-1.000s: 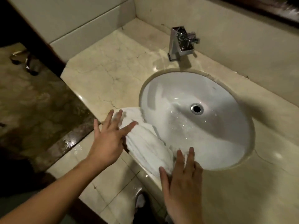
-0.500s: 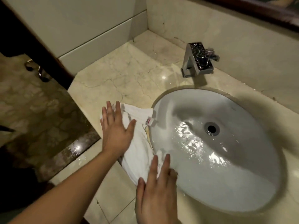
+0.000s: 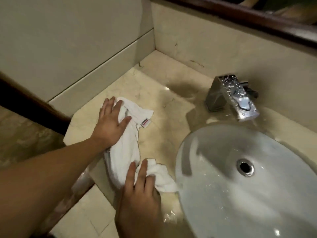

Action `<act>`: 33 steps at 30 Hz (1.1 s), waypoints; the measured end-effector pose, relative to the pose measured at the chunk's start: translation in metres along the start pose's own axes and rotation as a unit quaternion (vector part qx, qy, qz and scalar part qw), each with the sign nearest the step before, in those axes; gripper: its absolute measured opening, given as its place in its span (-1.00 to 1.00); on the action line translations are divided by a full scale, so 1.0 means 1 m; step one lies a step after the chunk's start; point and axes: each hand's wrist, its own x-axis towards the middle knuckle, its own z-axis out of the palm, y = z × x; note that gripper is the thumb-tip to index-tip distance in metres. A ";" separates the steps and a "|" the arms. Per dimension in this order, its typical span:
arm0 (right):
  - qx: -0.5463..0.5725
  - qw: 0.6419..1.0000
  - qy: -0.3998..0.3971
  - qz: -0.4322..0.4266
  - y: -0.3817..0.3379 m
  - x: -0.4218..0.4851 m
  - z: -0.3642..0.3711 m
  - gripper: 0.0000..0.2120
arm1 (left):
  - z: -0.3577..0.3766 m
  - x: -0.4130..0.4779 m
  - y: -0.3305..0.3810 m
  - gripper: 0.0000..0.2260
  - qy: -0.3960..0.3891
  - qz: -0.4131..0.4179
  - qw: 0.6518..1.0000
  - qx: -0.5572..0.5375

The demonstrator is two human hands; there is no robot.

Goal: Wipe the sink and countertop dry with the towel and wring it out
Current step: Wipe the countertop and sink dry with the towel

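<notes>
Left hand (image 3: 111,125) and right hand (image 3: 139,201) press flat on towel (image 3: 125,152).

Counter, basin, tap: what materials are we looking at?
Counter: polished beige marble or a lookalike; veined, glossy.
Basin: probably glazed white ceramic; smooth, with a wet sheen.
Tap: chromed metal by the look; mirror-bright and beaded with droplets.

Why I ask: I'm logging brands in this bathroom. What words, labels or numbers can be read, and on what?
Tag on the white towel: red print, too small and blurred to read.
Faucet, sink, countertop: no lettering visible.
</notes>
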 end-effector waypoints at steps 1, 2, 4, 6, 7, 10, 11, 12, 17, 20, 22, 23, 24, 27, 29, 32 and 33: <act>0.000 1.000 0.005 0.011 -0.008 0.016 0.000 -0.30 | -0.003 0.020 -0.004 -0.28 -0.011 0.019 1.000 0.003; -0.001 1.000 0.015 0.021 -0.017 0.030 -0.002 -0.32 | -0.006 0.038 -0.008 -0.29 -0.020 0.039 0.999 0.007; 0.010 1.000 0.025 0.017 -0.031 0.049 -0.004 -0.40 | -0.011 0.065 -0.014 -0.31 -0.036 0.081 0.996 0.016; 0.009 0.998 0.063 0.000 -0.034 0.065 -0.010 -0.51 | -0.012 0.086 -0.017 -0.32 -0.053 0.115 0.992 0.019; 0.007 0.997 0.071 -0.011 -0.032 0.072 -0.014 -0.53 | -0.012 0.097 -0.017 -0.31 -0.058 0.130 0.990 0.019; -0.003 0.995 0.090 -0.032 -0.023 0.089 -0.017 -0.57 | -0.011 0.126 -0.012 -0.26 -0.076 0.159 0.984 0.027; -0.004 0.994 0.101 -0.036 -0.021 0.094 -0.016 -0.56 | -0.010 0.135 -0.009 -0.25 -0.084 0.169 0.982 0.028; -0.005 0.992 0.119 -0.041 -0.021 0.100 -0.014 -0.53 | -0.009 0.145 -0.005 -0.25 -0.091 0.183 0.979 0.029; 0.008 0.963 0.251 -0.099 -0.025 0.138 0.001 -0.58 | -0.001 0.193 0.019 -0.33 -0.093 0.245 0.962 0.077; 0.013 0.951 0.289 -0.112 -0.032 0.166 0.003 -0.74 | 0.003 0.220 0.032 -0.33 -0.100 0.266 0.957 0.058; 0.009 0.950 0.298 -0.095 -0.038 0.183 0.008 -0.79 | 0.007 0.236 0.037 -0.34 -0.115 0.292 0.948 0.048; 0.007 0.950 0.298 -0.087 -0.041 0.193 0.011 -0.79 | 0.010 0.245 0.037 -0.35 -0.117 0.308 0.943 0.047; 0.003 0.952 0.295 -0.082 -0.043 0.200 0.014 -0.79 | 0.011 0.253 0.038 -0.35 -0.118 0.318 0.940 0.048; 0.004 0.963 0.262 -0.067 -0.051 0.224 0.012 -0.74 | 0.017 0.279 0.044 -0.34 -0.127 0.329 0.935 0.047; -0.003 0.968 0.246 -0.047 -0.058 0.243 0.011 -0.72 | 0.019 0.287 0.052 -0.35 -0.111 0.324 0.938 0.060; -0.015 0.977 0.211 -0.007 -0.064 0.270 0.006 -0.68 | 0.029 0.290 0.060 -0.22 -0.067 0.277 0.952 0.114; -0.017 0.979 0.204 0.005 -0.066 0.279 0.005 -0.63 | 0.032 0.293 0.061 -0.12 -0.063 0.259 0.956 0.121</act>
